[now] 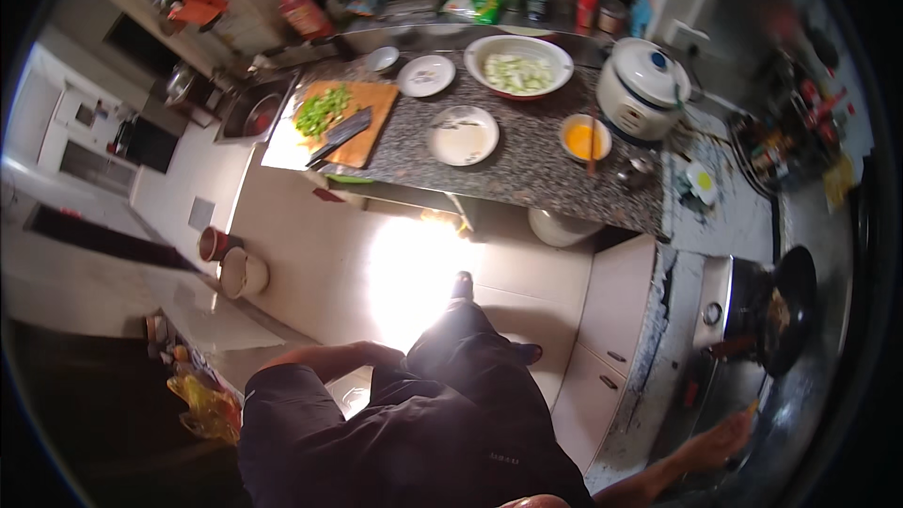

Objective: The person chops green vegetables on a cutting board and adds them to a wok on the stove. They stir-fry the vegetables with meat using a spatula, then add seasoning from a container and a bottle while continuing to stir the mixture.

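My right hand (720, 440) reaches out at the lower right, fingers stretched along the front edge of the stove (720, 320). A small orange tip (752, 406) shows just beyond the fingertips; whether the hand grips it is unclear. A black wok (788, 306) with food in it sits on the burner above the hand, its handle (730, 348) pointing toward me. My left arm (324, 357) bends across my dark clothing, and its hand is hidden.
On the granite counter (527, 174) lie a wooden board (372, 103) with chopped greens (322, 111) and a cleaver (340, 134), two white plates, a large bowl of pale vegetables (519, 66), a bowl of yellow egg (584, 139) and a rice cooker (644, 85). The sink (252, 113) is left; pots (243, 273) stand on the floor.
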Demonstrator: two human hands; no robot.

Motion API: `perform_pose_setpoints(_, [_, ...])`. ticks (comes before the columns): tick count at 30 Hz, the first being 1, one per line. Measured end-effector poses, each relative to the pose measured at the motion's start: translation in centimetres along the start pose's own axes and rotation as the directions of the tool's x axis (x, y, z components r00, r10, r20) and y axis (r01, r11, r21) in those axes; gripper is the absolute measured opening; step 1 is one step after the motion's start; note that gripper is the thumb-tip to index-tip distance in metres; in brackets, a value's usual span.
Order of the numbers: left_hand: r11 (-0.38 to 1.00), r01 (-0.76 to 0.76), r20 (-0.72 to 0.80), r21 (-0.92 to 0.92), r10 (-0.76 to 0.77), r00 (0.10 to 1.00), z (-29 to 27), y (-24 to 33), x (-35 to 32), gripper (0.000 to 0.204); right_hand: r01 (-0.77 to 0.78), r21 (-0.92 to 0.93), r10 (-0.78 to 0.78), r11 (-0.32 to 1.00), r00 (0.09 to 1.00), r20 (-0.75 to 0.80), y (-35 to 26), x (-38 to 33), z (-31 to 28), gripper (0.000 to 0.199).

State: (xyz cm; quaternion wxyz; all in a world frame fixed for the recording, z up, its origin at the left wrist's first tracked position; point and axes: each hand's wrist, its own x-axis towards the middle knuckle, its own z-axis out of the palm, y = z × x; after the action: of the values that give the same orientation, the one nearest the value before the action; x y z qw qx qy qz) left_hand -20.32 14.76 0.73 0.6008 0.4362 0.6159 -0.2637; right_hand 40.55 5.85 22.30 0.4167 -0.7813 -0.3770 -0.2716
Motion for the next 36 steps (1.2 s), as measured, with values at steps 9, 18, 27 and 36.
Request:
perform_pose_setpoints(9, [0.934,0.018,0.236,-0.356,0.072,0.969,-5.6,-14.7,0.3,0.032,-0.48,0.536,-0.28,0.695,0.506,0.816,-36.6,-17.6,23.2,0.03])
perform_pose_setpoints(18, [0.311,-0.579,-0.64,-0.754,-0.147,0.754,-41.2,-19.3,2.6,0.006,-0.81,-0.052,-0.079,0.584,-0.12,0.99,-62.3,-39.6,44.1,0.039])
perform_pose_setpoints(27, [0.681,-0.719,-0.955,-0.139,0.099,0.278,-64.8,-17.8,14.5,0.037,-0.765,-0.34,0.045,0.547,-0.378,0.925,-73.5,-42.8,46.7,0.042])
perform_pose_setpoints(36, [0.89,-0.362,-0.889,0.278,0.381,0.255,-75.4,-8.6,13.1,0.032,-0.855,-0.517,0.111,0.044,-0.511,0.853,-76.0,-48.1,50.8,0.031])
